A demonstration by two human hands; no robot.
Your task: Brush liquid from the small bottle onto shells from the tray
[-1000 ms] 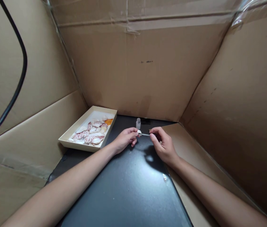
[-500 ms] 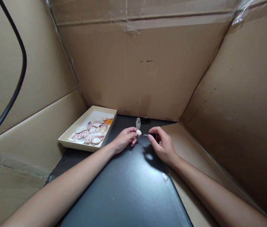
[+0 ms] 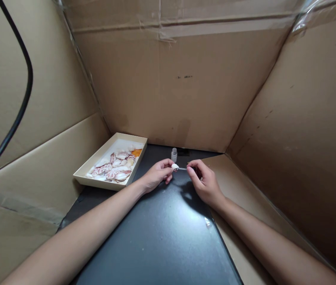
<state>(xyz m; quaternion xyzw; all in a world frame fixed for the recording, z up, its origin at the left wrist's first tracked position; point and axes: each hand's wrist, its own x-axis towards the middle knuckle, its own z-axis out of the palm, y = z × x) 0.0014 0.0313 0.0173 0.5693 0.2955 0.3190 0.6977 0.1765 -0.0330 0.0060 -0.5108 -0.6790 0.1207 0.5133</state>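
Observation:
Between the thumb and fingers of my left hand [image 3: 158,174] is a small white seashell [image 3: 174,167]. My right hand [image 3: 205,180] is closed on a thin cap brush [image 3: 182,169], whose dark tip touches the underside of the shell. The brush's dark cap is mostly hidden by my fingers. Just behind the shell stands an uncapped little clear bottle [image 3: 174,155], upright on the dark table [image 3: 156,237].
A cream shallow box lid [image 3: 96,183] with several shells [image 3: 120,162] and an orange piece [image 3: 136,152] lies at the left. Cardboard walls [image 3: 168,99] surround the table. A black cable [image 3: 29,75] hangs at the upper left.
The brush has moved slightly left, its tip now lower against the shell. The shell has tilted a little in my left fingers. The bottle has not moved.

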